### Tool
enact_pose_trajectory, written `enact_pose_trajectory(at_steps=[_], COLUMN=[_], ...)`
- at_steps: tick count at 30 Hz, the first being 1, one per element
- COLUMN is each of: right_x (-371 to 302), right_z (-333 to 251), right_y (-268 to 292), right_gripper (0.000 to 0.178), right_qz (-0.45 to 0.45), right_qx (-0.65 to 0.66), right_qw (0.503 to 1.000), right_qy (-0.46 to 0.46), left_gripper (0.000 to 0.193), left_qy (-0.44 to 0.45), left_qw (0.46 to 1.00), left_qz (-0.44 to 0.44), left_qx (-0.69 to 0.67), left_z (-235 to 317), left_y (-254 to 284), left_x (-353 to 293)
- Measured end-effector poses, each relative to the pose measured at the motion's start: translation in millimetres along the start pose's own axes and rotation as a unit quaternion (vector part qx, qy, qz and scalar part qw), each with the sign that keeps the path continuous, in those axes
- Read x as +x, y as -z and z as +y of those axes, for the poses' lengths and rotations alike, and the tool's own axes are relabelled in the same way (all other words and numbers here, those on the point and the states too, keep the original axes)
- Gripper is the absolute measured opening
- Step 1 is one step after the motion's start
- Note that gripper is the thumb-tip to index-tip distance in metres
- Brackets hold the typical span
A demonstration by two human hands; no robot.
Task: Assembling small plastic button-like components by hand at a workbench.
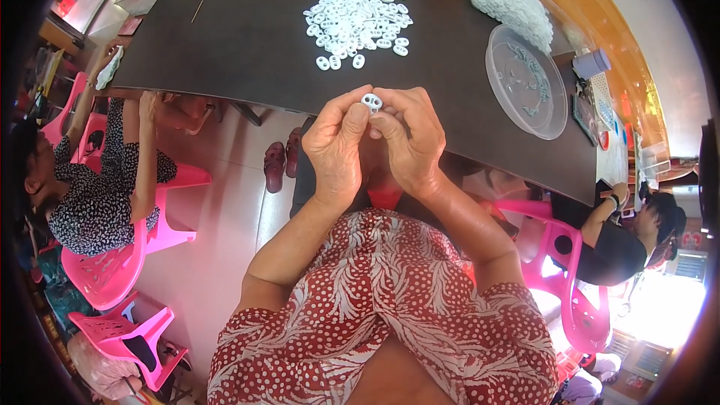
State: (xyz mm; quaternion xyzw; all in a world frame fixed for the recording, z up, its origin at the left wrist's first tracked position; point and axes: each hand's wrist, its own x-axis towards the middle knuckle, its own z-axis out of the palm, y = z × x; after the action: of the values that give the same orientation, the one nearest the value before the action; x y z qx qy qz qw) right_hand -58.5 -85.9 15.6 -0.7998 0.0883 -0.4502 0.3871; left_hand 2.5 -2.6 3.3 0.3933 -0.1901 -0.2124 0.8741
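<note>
Between my two hands, just over the near edge of the dark table, is a small white oval plastic piece (371, 102) with two holes. My left hand (337, 135) pinches it from the left with thumb and forefinger. From the right, my right hand (409, 133) closes thumb and fingers on the same piece. Part of it is hidden behind the fingertips. Farther back on the table lies a heap of similar white two-holed pieces (356, 19), with a few loose ones at its near side.
A round clear plastic tray (553, 126) with small grey parts stands on the right. Behind it is a clear bag of white pieces (510, 7). A lilac cup (592, 64) is at the table's right end. People sit on pink chairs (109, 274) at left and right.
</note>
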Motion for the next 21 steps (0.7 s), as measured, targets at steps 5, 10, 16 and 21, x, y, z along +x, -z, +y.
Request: enact_pose_trajectory(at_steps=[5,10,16,21], right_x=[2.4,3.1,0.4,1.2], right_z=[-8.1,-6.1,-12.2,-17.5], right_y=[-3.9,-8.6,-12.8,-13.7], right_gripper=[0.028,0.027,0.028,0.031], right_qz=[0.011,0.017,0.004,0.002], right_qx=[0.015,-0.01,-0.026,-0.014], right_qw=[1.0,0.997,0.998,0.999], right_qy=[0.01,0.071,0.054,0.041], left_gripper=[0.021,0.019,0.019,0.02], left_qy=[-0.04,-0.062,-0.016,-0.014], left_qw=[0.998,0.996,0.998,0.997], left_qz=[0.004,0.038,0.06,0.068], left_qx=[0.038,0.05,-0.032,-0.026], left_z=[3.6,6.4,9.8,20.7], left_y=[1.3,0.5,1.1,-4.6], left_x=[-1.5,-4.6,-6.5,-10.2])
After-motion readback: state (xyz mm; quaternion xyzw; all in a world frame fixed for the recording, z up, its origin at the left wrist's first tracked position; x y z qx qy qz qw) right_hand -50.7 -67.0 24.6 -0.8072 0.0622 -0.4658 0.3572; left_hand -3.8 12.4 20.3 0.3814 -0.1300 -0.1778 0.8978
